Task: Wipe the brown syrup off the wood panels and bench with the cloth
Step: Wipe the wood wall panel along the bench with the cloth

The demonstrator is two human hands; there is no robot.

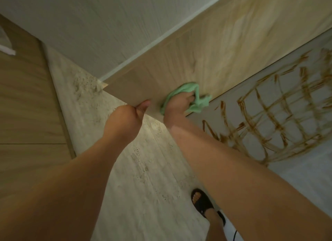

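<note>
Head view, as I log it. Item one: light oak-grain wood panel point(224, 57), with faint brown smears along it. Item two: crumpled mint-green cloth point(199, 106), pressed on the panel's lower edge, bunched in the right grip point(177, 106) with fingers curled round it. The left grip point(125, 118) clasps the panel's end, thumb on its face. Item three: pale grey surface point(296, 169) beside the panel, crossed by brown syrup lines point(269, 104).

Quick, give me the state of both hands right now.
Left hand: grips the wood panel edge, thumb on its face.
Right hand: grips the green cloth against the panel.
</note>
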